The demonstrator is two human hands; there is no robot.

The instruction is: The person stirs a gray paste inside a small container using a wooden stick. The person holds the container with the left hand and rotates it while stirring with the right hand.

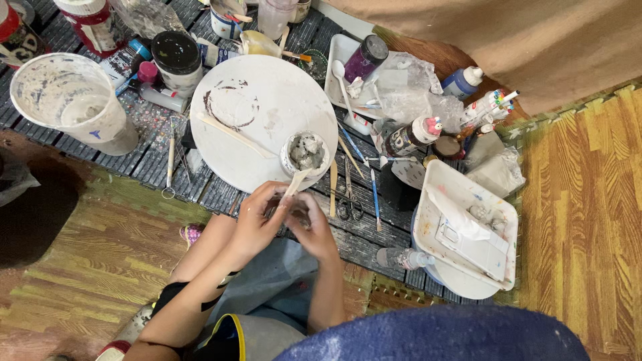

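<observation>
1. Big cup [70, 100], far left on the dark mat [154, 167]: smeared white inside, well apart from your hands. Leave it where it stands.

2. Wire tool [170, 164], lying on the mat just left of the round board.

3. Round board [264, 120]: white, with a ring-shaped stain and a flat wooden stick [234, 134] lying across it. Keep its near edge free; it looks the handiest place to set work down.

4. Left hand [254, 224]: fingers curled close around a small item held against the right hand. What the item is cannot be told; your fingers hide it. Hold it firm but not squeezed, so wet filler does not smear off.

5. Spatula [296, 182]: pale stick rising from between your hands, its upper end touching the rim of the paste pot. Load only the tip, and wipe the excess on the rim.

6. Paste pot [305, 152]: small, open, grey-white paste inside, standing on the near edge of the board, just beyond your hands. Steady your strokes so the pot is not nudged off the board.

7. Right hand [311, 227]: fingers narrow, pinched toward the left hand and the spatula's lower end; which hand grips the spatula cannot be told.

8. Scissors [349, 200] and brushes [371, 194]: on the mat, just right of your hands. Mind your elbow.

9. White tray [465, 230], far right, holding paper scraps.
</observation>
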